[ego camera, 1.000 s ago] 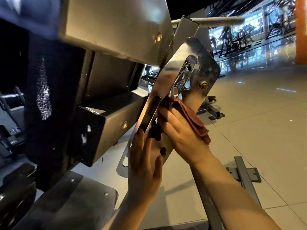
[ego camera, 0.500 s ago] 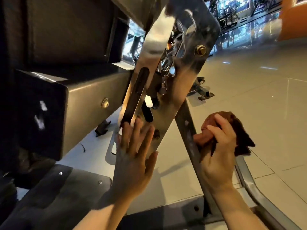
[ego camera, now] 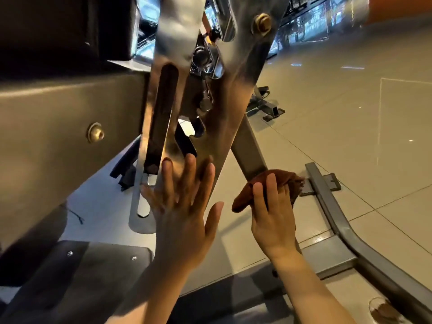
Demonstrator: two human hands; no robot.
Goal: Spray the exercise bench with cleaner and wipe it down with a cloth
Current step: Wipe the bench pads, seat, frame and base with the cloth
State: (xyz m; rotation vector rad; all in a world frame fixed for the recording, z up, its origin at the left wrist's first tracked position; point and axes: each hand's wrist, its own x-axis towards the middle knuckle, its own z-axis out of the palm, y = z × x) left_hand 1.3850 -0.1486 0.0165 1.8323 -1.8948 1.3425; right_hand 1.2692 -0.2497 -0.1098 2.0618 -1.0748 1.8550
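Cloth (ego camera: 286, 181), brown: gripped by right hand (ego camera: 272, 216) against grey strut (ego camera: 251, 148). Left hand (ego camera: 182, 206): spread flat on steel plate (ego camera: 224, 127).

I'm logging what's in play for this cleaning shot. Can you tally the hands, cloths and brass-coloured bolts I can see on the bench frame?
Hands: 2, left hand flat on the shiny metal plate, right hand gripping the cloth
Cloths: 1, brown cloth
Brass-coloured bolts: 2, upper bolt, side bolt
Total: 5
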